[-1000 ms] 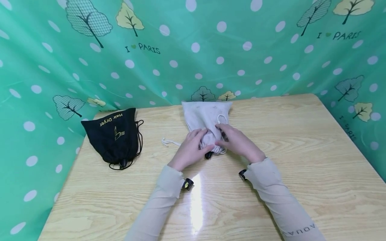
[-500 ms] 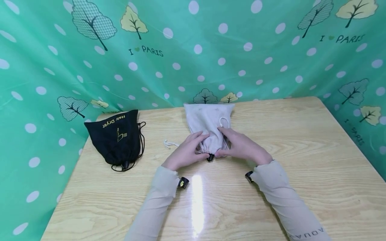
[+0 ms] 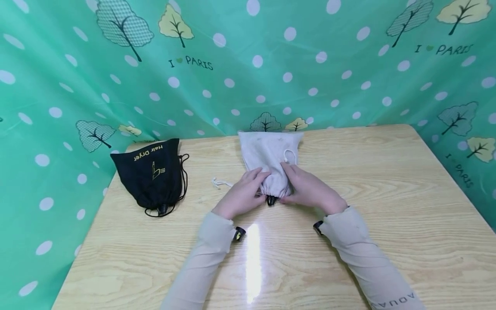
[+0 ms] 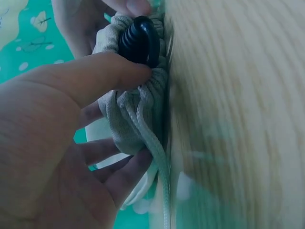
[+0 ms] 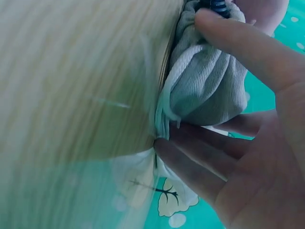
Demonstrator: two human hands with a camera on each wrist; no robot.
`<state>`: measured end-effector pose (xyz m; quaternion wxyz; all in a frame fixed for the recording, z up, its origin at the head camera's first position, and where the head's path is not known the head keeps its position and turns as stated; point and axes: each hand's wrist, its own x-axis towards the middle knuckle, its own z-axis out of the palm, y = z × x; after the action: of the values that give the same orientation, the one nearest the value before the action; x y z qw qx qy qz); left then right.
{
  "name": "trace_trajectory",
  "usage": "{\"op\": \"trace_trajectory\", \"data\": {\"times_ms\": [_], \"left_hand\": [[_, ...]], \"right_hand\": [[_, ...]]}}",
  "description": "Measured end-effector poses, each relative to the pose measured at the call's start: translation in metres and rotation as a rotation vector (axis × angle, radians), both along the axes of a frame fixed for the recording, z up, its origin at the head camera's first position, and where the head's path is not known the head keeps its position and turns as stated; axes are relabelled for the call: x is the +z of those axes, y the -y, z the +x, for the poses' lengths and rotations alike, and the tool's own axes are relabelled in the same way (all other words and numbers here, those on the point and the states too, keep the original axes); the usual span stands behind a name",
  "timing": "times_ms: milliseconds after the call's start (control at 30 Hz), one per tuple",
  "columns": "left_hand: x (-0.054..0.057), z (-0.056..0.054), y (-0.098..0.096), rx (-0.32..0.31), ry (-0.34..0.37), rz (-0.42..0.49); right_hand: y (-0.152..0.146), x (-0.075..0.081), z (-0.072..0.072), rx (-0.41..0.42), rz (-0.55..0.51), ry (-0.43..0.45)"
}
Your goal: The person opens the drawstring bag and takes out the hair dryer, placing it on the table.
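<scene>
A light grey drawstring bag (image 3: 267, 155) lies on the table with its gathered mouth toward me. A black ribbed, looped end (image 4: 138, 42) pokes out of that mouth. My left hand (image 3: 244, 193) holds the bag's left side, its thumb at the gathered rim and its fingers along the cloth. On the opposite side, my right hand (image 3: 310, 189) grips the bag the same way, thumb near the black end (image 5: 215, 6). White cord (image 4: 159, 167) hangs from the left of the mouth, and another white cord (image 5: 178, 71) runs down the right.
At the left of the wooden table (image 3: 387, 206) lies a black drawstring pouch (image 3: 155, 181) marked "Hair Dryer", its black cord (image 3: 184, 176) loose beside it. A green printed curtain (image 3: 232, 64) stands behind and at both sides.
Both hands have slid to the bag's mouth, and the bunched cloth there now lies smoother and more drawn around the black end. The black pouch stays where it was.
</scene>
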<state>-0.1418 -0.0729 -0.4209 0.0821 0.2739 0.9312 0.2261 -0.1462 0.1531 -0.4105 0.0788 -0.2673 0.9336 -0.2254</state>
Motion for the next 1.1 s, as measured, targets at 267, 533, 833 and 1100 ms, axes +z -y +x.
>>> {"op": "trace_trajectory", "data": {"times_ms": [267, 533, 833, 1100], "left_hand": [[0.0001, 0.0019, -0.0063, 0.007, -0.034, -0.061], [0.0008, 0.0039, -0.0081, 0.009, -0.064, -0.092], [-0.0023, 0.0028, -0.008, 0.007, -0.072, -0.101], [-0.0034, 0.0025, -0.0103, 0.029, -0.065, -0.109]], "right_hand": [[0.0064, 0.0003, 0.005, -0.013, 0.071, -0.032], [0.0081, 0.0015, 0.008, -0.027, 0.074, -0.075], [0.0079, 0.0004, 0.0068, -0.017, 0.077, -0.095], [0.0085, -0.0008, 0.0063, -0.026, 0.096, -0.094]]}}
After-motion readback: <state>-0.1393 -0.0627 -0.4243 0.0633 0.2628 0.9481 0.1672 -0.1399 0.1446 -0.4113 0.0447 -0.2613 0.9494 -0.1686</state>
